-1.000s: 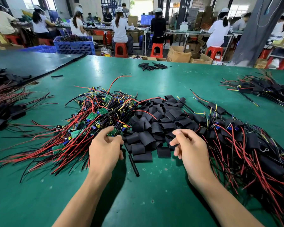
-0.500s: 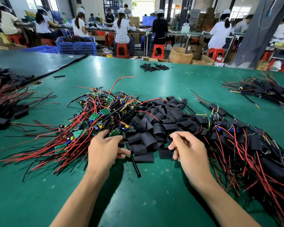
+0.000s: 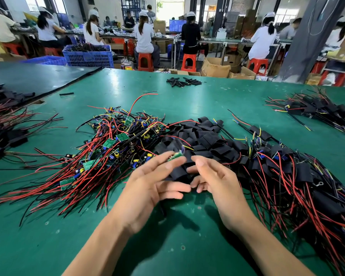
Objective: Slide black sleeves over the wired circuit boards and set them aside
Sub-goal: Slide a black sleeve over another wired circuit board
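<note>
1. Head view, the only one: a workshop with workers (image 3: 144, 36) seated at benches behind, and a green table (image 3: 187, 96) in front.
2. The sleeve pile (image 3: 203, 138) lies mid-table. Left of it is a tangle of bare boards (image 3: 112, 144) on red and black wires. Right of it is a sleeved heap (image 3: 297, 176).
3. At the near edge of the sleeve pile the two hands meet, both blurred.
4. The left hand (image 3: 153, 186) pinches one board (image 3: 175, 155) between thumb and forefinger. The board's green end pokes out past the fingertips, toward the pile.
5. The right hand (image 3: 217, 180) holds one sleeve (image 3: 178, 173), thumb above and curled fingers below. Whether its mouth is squeezed open cannot be told.
6. The board sits just above the sleeve's far end, close to touching it. The sleeve's long axis seems to run from the near side toward the pile, roughly in line with the board.
7. Judgement: the left hand is nearer the board's wires, so it should steady them while the right draws the sleeve along that axis over the board.
</note>
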{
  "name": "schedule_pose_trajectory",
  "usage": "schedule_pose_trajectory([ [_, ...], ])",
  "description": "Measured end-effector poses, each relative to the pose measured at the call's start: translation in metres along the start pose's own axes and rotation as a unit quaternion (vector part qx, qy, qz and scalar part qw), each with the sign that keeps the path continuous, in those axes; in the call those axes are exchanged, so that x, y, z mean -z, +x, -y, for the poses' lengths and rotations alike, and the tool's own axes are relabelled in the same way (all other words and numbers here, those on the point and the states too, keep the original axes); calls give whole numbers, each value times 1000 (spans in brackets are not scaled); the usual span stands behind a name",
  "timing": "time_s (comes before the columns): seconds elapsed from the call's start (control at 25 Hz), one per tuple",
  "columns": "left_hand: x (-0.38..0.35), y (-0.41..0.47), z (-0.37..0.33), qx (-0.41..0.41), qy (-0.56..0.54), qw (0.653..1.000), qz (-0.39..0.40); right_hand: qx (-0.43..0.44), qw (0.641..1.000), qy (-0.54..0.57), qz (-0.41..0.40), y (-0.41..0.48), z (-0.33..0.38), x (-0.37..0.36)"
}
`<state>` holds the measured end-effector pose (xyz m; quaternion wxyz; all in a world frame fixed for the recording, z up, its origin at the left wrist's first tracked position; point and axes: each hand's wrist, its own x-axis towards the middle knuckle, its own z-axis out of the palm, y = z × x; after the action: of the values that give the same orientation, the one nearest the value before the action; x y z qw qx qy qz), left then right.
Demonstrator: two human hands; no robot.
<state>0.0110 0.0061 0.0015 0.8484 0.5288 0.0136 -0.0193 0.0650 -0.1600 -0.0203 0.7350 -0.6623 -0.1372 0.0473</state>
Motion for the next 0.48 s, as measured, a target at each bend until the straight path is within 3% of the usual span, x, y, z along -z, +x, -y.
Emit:
schedule_pose_trajectory([
  [0.28,-5,-3,13,39,92,990,102,-34,997,62,-23,2,4,4],
  [0.48,-4,-4,5,52,-8,994,98,-42,976,193,-86,8,11,4],
])
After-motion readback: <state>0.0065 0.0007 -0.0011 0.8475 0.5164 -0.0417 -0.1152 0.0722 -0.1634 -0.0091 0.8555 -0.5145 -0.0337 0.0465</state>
